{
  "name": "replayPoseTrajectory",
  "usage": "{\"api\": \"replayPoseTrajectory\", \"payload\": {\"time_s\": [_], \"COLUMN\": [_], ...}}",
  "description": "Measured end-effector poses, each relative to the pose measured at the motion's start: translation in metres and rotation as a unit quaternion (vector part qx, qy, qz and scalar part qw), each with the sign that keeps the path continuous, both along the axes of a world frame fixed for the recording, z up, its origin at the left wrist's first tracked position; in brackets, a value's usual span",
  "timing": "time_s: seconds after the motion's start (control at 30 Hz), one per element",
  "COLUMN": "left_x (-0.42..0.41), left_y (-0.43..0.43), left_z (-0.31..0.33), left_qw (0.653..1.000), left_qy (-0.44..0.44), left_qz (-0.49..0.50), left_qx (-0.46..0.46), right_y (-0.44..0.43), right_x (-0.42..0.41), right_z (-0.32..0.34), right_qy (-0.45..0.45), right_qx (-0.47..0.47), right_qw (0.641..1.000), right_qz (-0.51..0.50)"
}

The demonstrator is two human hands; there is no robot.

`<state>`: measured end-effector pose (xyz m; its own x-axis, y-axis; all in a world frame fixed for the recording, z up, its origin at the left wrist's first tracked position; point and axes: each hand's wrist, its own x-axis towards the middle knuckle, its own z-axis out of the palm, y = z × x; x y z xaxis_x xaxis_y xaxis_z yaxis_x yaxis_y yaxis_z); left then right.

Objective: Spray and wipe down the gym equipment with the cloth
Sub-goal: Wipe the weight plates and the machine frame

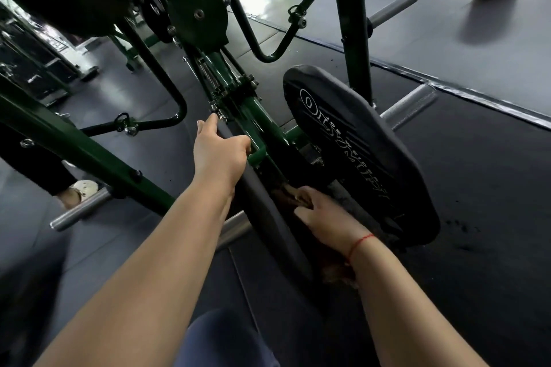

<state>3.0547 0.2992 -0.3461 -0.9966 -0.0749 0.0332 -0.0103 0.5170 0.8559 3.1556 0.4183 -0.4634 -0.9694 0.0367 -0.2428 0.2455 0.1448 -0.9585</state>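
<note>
Far left, 9 o'clock: someone else's sandalled foot (pixel 83 188) stood on the floor (pixel 477 182), just beside a steel peg (pixel 78 212) sticking out of the green frame (pixel 74 143). The frame beam ran diagonally from 9 o'clock down toward centre. Black disc cover (pixel 196 15) sat up at 12 o'clock, with springs and bolts below it.

Left hand (pixel 219 155), just left of centre: clamped on the upper end of the narrow pad (pixel 268 217), thumb straight along the pad's edge toward 12 o'clock, fingers curled over the far side next to a green bracket (pixel 256 155). Forearm came in from 7 o'clock.

The narrow pad was black and ran from centre down toward 6 o'clock, seen edge-on.

Cloth (pixel 287 195): brownish, bunched in the gap between the narrow pad and the large pad (pixel 357 152), just right of centre. A second bit of it showed below the wrist at about 5 o'clock. Dim in there, so I couldn't tell which pad face it touched.

Right hand (pixel 323 216): fingers curled round the cloth, knuckles up, pushed into that gap. Red string (pixel 359 243) on the wrist. Hands were apart, with the narrow pad between them.

The large pad was black with white lettering, tilted, at 3 o'clock of the hands. Second steel peg (pixel 413 103) poked out behind it toward 2 o'clock. Dark rubber floor on the right, with some black crumbs at 4 o'clock.

Blue-clad knee (pixel 223 337) at 6 o'clock.
</note>
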Motion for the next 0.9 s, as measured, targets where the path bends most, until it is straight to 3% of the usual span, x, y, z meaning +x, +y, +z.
{"api": "replayPoseTrajectory", "payload": {"time_s": [0.13, 0.23, 0.37, 0.43, 0.5, 0.57, 0.73, 0.9], "left_x": [-0.006, -0.008, -0.009, -0.009, -0.007, -0.006, -0.004, -0.001], "left_y": [-0.001, -0.002, -0.003, -0.003, -0.002, -0.002, 0.000, 0.002], "left_z": [-0.002, -0.005, -0.007, -0.006, -0.005, -0.004, -0.003, 0.001], "left_qw": [1.000, 0.999, 0.998, 0.998, 0.999, 0.999, 0.999, 0.999], "left_qy": [-0.014, -0.015, -0.012, -0.013, -0.014, -0.016, -0.007, -0.011], "left_qz": [0.008, 0.006, 0.011, 0.009, 0.004, 0.000, 0.004, 0.005], "left_qx": [0.018, 0.042, 0.054, 0.059, 0.050, 0.045, 0.049, 0.039], "right_y": [-0.002, -0.003, -0.010, -0.010, -0.006, -0.002, 0.010, 0.022], "right_x": [0.010, 0.032, 0.050, 0.050, 0.047, 0.047, 0.045, 0.052], "right_z": [-0.002, -0.032, -0.063, -0.056, -0.042, -0.020, 0.037, 0.027], "right_qy": [0.041, -0.004, -0.114, -0.124, -0.088, -0.027, 0.157, 0.150], "right_qx": [-0.045, -0.062, 0.015, 0.047, 0.040, -0.036, -0.200, -0.295], "right_qw": [0.998, 0.997, 0.993, 0.991, 0.995, 0.998, 0.966, 0.943], "right_qz": [-0.033, -0.040, -0.033, -0.016, -0.016, -0.038, -0.056, -0.008]}}
